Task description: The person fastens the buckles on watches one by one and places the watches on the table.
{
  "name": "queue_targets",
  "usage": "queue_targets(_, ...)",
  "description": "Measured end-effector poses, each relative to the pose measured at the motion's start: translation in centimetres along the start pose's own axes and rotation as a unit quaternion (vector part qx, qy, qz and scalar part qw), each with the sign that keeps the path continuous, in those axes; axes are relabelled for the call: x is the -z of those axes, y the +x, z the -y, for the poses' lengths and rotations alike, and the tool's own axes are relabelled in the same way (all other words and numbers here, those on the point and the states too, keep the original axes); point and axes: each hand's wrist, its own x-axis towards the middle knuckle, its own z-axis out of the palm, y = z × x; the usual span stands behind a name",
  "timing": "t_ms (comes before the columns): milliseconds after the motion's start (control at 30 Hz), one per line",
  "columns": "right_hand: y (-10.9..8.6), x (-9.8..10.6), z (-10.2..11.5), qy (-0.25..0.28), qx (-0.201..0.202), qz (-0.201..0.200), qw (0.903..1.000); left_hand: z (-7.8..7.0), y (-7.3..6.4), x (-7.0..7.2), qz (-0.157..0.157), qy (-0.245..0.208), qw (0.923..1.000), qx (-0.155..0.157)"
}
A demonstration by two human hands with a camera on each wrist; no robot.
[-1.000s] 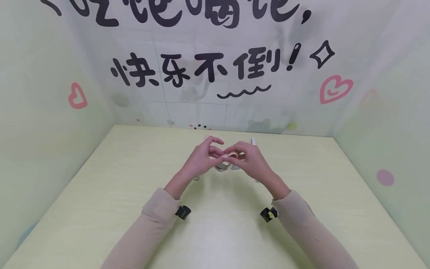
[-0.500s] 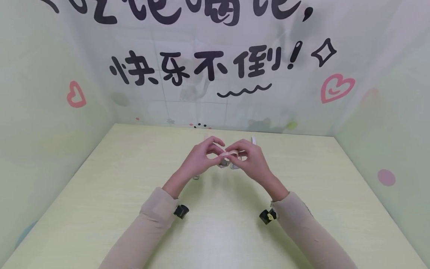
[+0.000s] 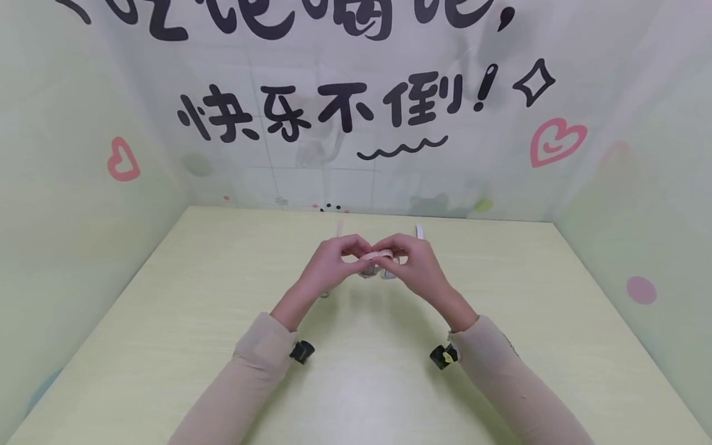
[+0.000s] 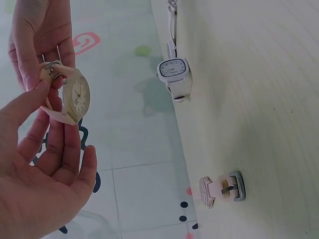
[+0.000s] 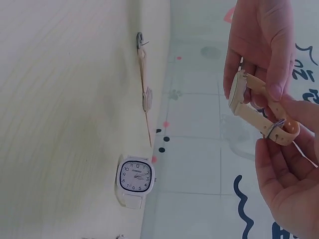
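A wristwatch (image 4: pixel 78 97) with a round dial and a pale peach strap is held up above the table between both hands. Its strap is bent into a loop, and in the right wrist view the strap passes through a metal buckle (image 5: pixel 275 128). My left hand (image 3: pixel 328 262) pinches the strap between thumb and fingers. From the other side, my right hand (image 3: pixel 417 262) pinches the strap near the buckle. The fingertips of both hands nearly meet. In the head view the hands hide most of this watch.
On the pale wooden table (image 3: pixel 356 371) beyond the hands lie a white watch (image 5: pixel 135 177) with a squarish dial and a pink watch (image 4: pixel 207 191). Printed curtain-like walls (image 3: pixel 356 179) close the table in at the back and sides.
My left hand's raised index finger has come down toward the watch, close to the right fingertips. The right hand stays almost in place, still pinching the strap.
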Motion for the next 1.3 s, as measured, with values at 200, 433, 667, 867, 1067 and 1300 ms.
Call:
queue_targets(200,-0.1,0.0,0.0,0.002,0.039,-0.026,0.9989,-0.2,-0.3,0.6,-0.001,0.015,0.9999,0.005)
queue_targets(433,-0.2,0.0,-0.2,0.009,0.049,-0.042,0.9979,0.1,-0.6,1.2,-0.002,0.03,0.9992,0.025)
queue_targets(667,-0.2,-0.1,-0.1,0.023,0.043,-0.039,0.9981,0.5,-0.7,1.4,0.006,0.022,0.9995,0.021)
queue_targets(867,-0.2,-0.2,0.1,0.035,0.025,-0.033,0.9986,0.6,-0.5,1.1,0.02,0.006,0.9996,0.017)
queue_targets(1067,0.0,0.0,0.1,0.03,-0.002,-0.022,0.9993,0.2,-0.3,0.6,0.012,-0.02,0.9997,-0.01)
queue_targets(1300,0.1,-0.1,-0.1,0.041,-0.024,-0.023,0.9986,-0.4,-0.2,0.5,-0.008,-0.027,0.9996,-0.006)
